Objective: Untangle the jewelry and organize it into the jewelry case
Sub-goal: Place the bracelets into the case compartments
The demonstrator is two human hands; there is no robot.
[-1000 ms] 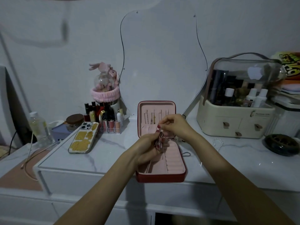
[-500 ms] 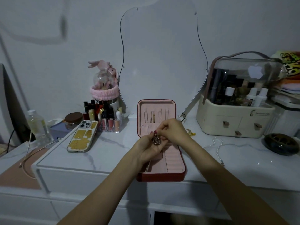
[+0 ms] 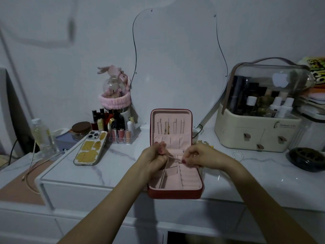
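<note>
Both hands up over the open jewelry case (image 3: 175,180), which sits at the front edge of the marble dresser top (image 3: 123,166). Left hand (image 3: 154,158) curled around one end of a thin chain (image 3: 173,157); right hand (image 3: 200,156) pinches the other end — chain stretched in a straight line between them, above the case's pink tray. Phone (image 3: 90,148) lies face down left of the case. Pearl strand (image 3: 237,154) on the top, right of the hands.
</note>
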